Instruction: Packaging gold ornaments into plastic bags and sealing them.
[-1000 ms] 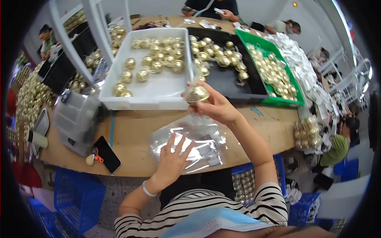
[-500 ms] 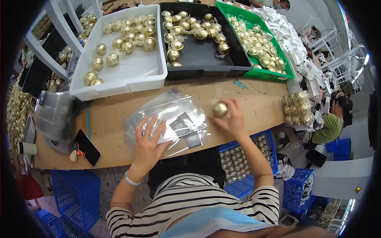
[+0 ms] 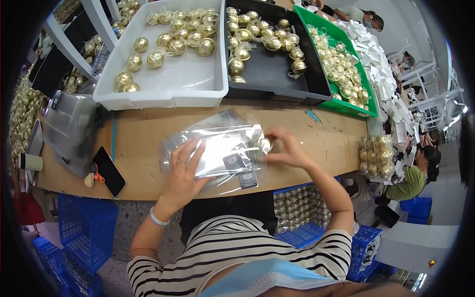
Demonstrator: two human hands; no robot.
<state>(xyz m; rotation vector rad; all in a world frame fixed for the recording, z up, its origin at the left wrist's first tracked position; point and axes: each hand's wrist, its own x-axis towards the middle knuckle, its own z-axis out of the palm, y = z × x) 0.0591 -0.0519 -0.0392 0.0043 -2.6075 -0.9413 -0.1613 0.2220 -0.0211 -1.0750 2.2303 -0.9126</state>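
My left hand lies on the left part of a clear plastic package, its fingers spread and stretched across the film. Under it are more flat clear sheets, with a dark label showing at the near edge. At the right end of the package, my right hand is closed round a gold bauble. The bauble is up against the package's right edge; the fingers and the glare hide part of it, and I cannot tell whether it is inside.
Beyond my hands stand a white tray, a black tray and a green tray, each with gold baubles. A clear pack of baubles sits right. A phone, plastic packaging and a cup are left.
My right hand has brought the bauble left to the package's right end. The top package now looks raised and fuller. My left hand stays on it, and the whole view has shifted slightly.
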